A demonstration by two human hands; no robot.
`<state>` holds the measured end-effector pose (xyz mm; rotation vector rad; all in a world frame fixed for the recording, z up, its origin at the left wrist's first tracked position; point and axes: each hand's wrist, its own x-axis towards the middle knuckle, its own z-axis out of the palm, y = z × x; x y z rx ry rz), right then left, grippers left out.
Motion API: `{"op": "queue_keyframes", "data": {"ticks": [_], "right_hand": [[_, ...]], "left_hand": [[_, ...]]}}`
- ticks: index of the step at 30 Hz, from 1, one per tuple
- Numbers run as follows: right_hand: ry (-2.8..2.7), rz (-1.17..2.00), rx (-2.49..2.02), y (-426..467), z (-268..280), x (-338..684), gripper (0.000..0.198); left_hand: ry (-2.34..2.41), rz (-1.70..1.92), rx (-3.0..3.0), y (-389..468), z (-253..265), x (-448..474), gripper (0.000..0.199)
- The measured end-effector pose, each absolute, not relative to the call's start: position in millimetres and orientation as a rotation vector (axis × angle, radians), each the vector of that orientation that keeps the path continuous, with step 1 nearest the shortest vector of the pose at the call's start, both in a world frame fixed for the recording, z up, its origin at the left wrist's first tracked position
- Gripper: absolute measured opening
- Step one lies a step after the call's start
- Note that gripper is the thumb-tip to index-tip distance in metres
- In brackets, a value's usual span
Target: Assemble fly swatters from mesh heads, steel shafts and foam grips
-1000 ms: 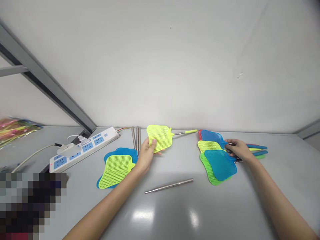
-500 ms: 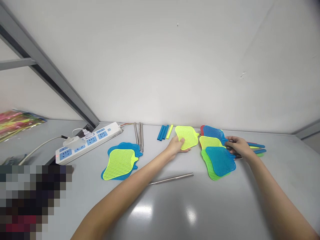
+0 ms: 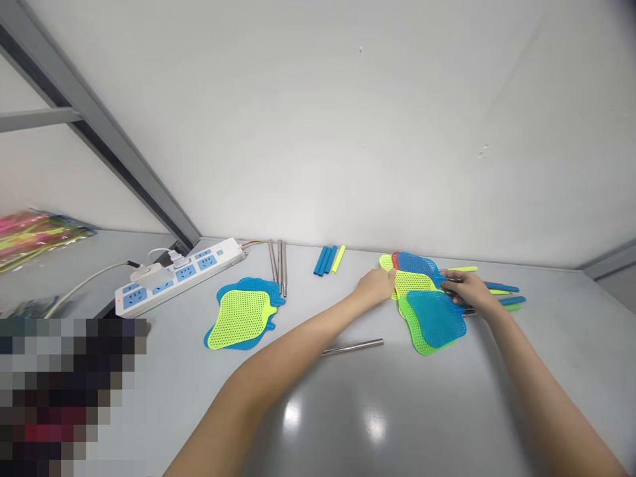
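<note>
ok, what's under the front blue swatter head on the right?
A green swatter head: its mesh shows past the left and lower edges of the blue head. The rest of the green, and anything deeper, is covered.

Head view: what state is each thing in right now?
Swatters: overlapping in a pile
Right hand: closed around swatters
Left hand: bent at swatters' left edge, grip unclear
Loose swatter heads: stacked, yellow one on top
Three metal rods: lying side by side
Single metal rod: lying flat, partly hidden
Coloured tubes: lying side by side
Power strip: red light lit, plugs in
Plastic bag: filled
</note>
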<state>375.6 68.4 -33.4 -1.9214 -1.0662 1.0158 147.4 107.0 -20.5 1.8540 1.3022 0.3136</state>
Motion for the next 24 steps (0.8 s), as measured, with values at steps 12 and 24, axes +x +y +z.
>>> {"op": "queue_keyframes", "data": {"ticks": [12, 24], "right_hand": [[-1.022, 1.012, -1.867, 58, -21, 373, 0.027], [-1.089, 0.887, -1.624, 39, 2, 318, 0.031]], "left_hand": [[1.425, 0.169, 2.249, 79, 8, 101, 0.049], [1.19, 0.007, 2.443, 24, 23, 5, 0.036]]}}
